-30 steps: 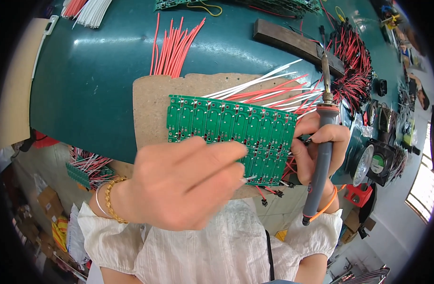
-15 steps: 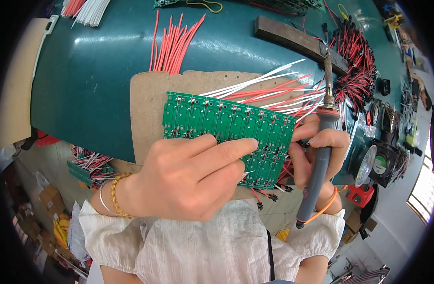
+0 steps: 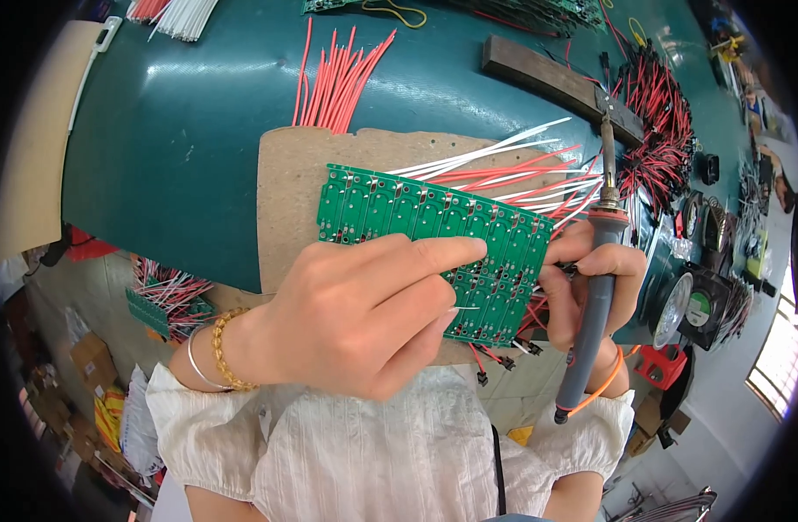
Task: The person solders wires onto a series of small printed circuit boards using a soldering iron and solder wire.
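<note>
A green circuit board panel (image 3: pixel 399 202) is held tilted over a brown fibreboard sheet (image 3: pixel 286 174). Red and white wires (image 3: pixel 512 165) stick out behind its far edge. My left hand (image 3: pixel 364 309) lies across the board's near left part, index finger stretched over its face. Thumb and lower fingers are closed, and the tip of a thin white wire (image 3: pixel 467 308) shows at them. My right hand (image 3: pixel 603 270) is wrapped round the grey handle of a soldering iron (image 3: pixel 587 331), tip pointing away, with its fingertips at the board's right edge. Small black connectors (image 3: pixel 507 363) hang below the board.
A dark metal bar (image 3: pixel 547 74) lies behind the iron's tip, beside a heap of red and black wires (image 3: pixel 660 122). Loose red wires (image 3: pixel 342 83) rest on the green tabletop (image 3: pixel 181 148). More wired boards (image 3: pixel 151 313) sit at lower left. A small fan (image 3: pixel 703 309) stands at right.
The board and my left hand appear slightly farther right, while the surroundings also shift a little in view. The white wire tip at my left fingers points more level. My right hand keeps the iron.
</note>
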The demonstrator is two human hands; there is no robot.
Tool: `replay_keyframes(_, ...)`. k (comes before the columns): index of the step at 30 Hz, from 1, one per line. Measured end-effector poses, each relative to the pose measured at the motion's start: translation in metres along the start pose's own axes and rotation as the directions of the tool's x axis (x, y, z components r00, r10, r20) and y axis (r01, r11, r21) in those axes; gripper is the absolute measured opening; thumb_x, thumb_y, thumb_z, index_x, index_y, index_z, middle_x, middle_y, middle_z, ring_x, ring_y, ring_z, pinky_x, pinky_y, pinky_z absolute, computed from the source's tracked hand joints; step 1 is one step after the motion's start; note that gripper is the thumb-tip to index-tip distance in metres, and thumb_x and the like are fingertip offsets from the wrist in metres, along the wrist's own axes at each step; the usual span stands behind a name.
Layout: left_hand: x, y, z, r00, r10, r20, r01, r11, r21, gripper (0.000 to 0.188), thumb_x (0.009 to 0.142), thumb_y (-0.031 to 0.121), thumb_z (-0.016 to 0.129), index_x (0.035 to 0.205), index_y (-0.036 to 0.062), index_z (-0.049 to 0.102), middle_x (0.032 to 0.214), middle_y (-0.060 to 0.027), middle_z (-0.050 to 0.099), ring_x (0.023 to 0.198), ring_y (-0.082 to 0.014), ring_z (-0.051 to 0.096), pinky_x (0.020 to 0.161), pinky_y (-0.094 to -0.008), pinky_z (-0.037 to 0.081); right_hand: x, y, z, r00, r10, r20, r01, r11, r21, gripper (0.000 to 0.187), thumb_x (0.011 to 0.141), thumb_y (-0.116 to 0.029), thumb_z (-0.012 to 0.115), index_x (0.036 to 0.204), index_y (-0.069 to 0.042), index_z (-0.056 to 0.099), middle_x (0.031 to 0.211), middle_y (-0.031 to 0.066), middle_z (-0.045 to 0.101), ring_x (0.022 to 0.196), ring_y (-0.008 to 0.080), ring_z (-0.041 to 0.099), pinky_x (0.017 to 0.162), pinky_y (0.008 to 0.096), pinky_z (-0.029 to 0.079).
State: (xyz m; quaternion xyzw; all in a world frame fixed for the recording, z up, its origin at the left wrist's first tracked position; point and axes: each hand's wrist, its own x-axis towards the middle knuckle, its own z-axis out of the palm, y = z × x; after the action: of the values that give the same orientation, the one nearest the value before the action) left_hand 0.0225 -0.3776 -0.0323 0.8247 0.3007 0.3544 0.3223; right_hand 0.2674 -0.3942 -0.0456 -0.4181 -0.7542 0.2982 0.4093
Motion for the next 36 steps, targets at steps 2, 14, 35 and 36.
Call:
replay_keyframes(2,0.0001,-0.0002,0.0014,1.0,0.005,-0.01,-0.005,1.0,0.0,0.011,0.066,-0.003,0.063,0.073,0.002,0.057,0.103,-0.0176,0.067,0.053,-0.0184,0.057,0.044,-0.026,0.044,-0.0002,-0.0018,-0.0018,1.0,0.012,0.009,-0.012,1.0,0.026,0.042,0.076,0.017,0.054,0.101,-0.009,0.032,0.075,0.0126,0.061,0.066,0.0168,0.047,0.064,0.0299,0.04)
replay_keyframes(14,-0.0002,0.0005,0.0032,0.999,-0.008,-0.054,0.007,1.0,-0.019,0.013,0.064,-0.006,0.064,0.072,0.002,0.057,0.103,-0.0162,0.068,0.049,-0.0154,0.054,0.042,-0.0249,0.041,-0.0029,-0.0047,0.0031,1.0,0.02,-0.016,-0.02,1.0,0.01,0.046,0.072,0.019,0.055,0.101,-0.009,0.034,0.074,0.0122,0.059,0.065,0.0169,0.049,0.065,0.0305,0.042)
replay_keyframes(35,0.0005,0.0017,0.0084,0.988,0.153,0.029,-0.155,0.98,0.126,0.017,0.058,0.002,0.063,0.069,0.0026,0.05,0.1,-0.0163,0.067,0.078,-0.0284,0.059,0.061,-0.0377,0.043,-0.0054,-0.0035,0.0041,0.997,-0.035,-0.064,0.036,0.999,0.018,0.043,0.071,0.019,0.06,0.099,-0.006,0.038,0.072,0.0135,0.062,0.059,0.0169,0.052,0.058,0.0284,0.043)
replay_keyframes(36,0.0002,0.002,0.0087,0.989,0.146,0.029,-0.149,0.981,0.126,0.016,0.059,0.001,0.062,0.069,0.0024,0.049,0.101,-0.0166,0.067,0.078,-0.0285,0.059,0.062,-0.038,0.043,-0.0055,-0.0043,0.0026,0.999,-0.037,-0.027,0.036,0.999,-0.034,0.048,0.07,0.02,0.06,0.099,-0.009,0.035,0.072,0.0136,0.06,0.061,0.0146,0.048,0.057,0.0265,0.041)
